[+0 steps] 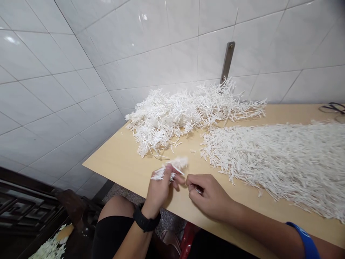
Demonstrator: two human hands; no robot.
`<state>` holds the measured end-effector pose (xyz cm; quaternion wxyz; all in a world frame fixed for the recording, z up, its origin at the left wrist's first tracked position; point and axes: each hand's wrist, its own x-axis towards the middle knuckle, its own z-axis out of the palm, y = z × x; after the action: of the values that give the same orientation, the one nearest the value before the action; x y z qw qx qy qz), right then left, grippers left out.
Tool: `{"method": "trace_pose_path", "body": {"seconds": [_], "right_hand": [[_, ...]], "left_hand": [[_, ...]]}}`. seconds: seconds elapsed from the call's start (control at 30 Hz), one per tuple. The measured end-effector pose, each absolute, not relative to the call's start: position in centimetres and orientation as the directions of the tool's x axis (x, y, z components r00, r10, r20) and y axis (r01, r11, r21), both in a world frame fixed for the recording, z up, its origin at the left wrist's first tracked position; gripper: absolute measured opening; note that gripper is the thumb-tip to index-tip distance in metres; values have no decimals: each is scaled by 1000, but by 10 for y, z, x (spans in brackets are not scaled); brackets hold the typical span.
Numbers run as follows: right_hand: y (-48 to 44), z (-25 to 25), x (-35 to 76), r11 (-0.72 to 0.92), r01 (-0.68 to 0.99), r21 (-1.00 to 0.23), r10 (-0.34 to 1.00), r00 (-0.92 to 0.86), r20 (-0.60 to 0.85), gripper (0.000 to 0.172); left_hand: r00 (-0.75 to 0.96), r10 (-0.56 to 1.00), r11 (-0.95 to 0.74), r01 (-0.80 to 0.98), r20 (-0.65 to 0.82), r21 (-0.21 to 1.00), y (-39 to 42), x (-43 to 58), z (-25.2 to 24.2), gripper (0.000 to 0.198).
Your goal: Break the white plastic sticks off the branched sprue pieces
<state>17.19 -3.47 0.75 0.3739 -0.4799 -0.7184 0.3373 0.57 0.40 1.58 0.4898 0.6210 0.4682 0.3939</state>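
Observation:
My left hand (160, 189), with a black band on its wrist, is closed around a small bunch of white branched sprigs (159, 175). The upper end of the bunch is smeared by motion. Close beside it on the right, my right hand (208, 196) has its fingers curled into a pinch. A small pale bit shows between those fingers, too little to name. Beyond both hands lies a tangled heap of white branched sprigs (172, 115) on the wooden table (115, 154). To the right a wide layer of similar white sprigs (277, 154) is spread out, lying mostly lengthwise.
White tiled walls (167, 61) meet in a corner behind the table. A metal bracket (228, 61) is fixed to the wall. Dark cables (332, 107) lie at the far right. Below left are a dark carved wooden piece (24, 208) and more pale sprigs (50, 248).

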Motion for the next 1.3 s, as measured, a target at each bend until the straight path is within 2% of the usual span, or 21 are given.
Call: {"method": "trace_pose_path", "body": {"seconds": [0.1, 0.23, 0.33, 0.4, 0.47, 0.57, 0.67, 0.8, 0.97, 1.03, 1.13, 1.2, 1.3], "right_hand": [[-31, 5, 177, 305, 540, -784, 952, -182, 245, 15], [-27, 5, 181, 369, 624, -688, 915, -116, 386, 23], [-28, 8, 179, 417, 448, -791, 908, -174, 380, 22], [-29, 10, 177, 390, 268, -881, 912, -242, 331, 24], [-29, 10, 176, 333, 188, -924, 924, -262, 280, 25], [-28, 10, 175, 326, 257, -910, 932, -249, 263, 21], [-27, 10, 174, 342, 346, -873, 932, -242, 269, 30], [-29, 11, 172, 349, 365, -863, 928, -264, 264, 33], [-31, 10, 178, 358, 463, -811, 933, -198, 299, 34], [-30, 9, 182, 368, 532, -763, 928, -157, 338, 29], [-28, 8, 183, 407, 605, -684, 901, -146, 408, 25], [-27, 9, 181, 422, 575, -702, 897, -152, 415, 24], [-27, 11, 176, 394, 356, -847, 918, -194, 346, 17]], "left_hand": [[217, 975, -78, 165, 41, 983, 4, 9, 15, 53], [281, 959, -78, 164, 29, 983, 1, 9, 10, 50], [331, 944, -77, 190, 10, 979, -1, 8, 9, 49], [411, 910, -154, 229, 48, 961, -3, 7, 10, 47], [464, 881, -245, 270, 97, 931, -3, 7, 12, 46], [486, 864, -312, 305, 135, 900, -3, 9, 14, 43], [468, 877, -279, 319, 106, 906, -2, 11, 15, 44], [408, 909, -249, 353, 91, 902, 0, 13, 17, 48], [247, 968, -20, 236, -40, 971, 4, 9, 19, 53], [275, 958, 31, 175, -79, 984, 4, 7, 18, 55], [374, 925, 3, 163, -65, 987, 2, 8, 14, 55], [412, 910, -40, 174, -36, 984, 0, 9, 12, 56], [461, 886, -144, 198, 38, 969, -3, 9, 10, 53]]}}
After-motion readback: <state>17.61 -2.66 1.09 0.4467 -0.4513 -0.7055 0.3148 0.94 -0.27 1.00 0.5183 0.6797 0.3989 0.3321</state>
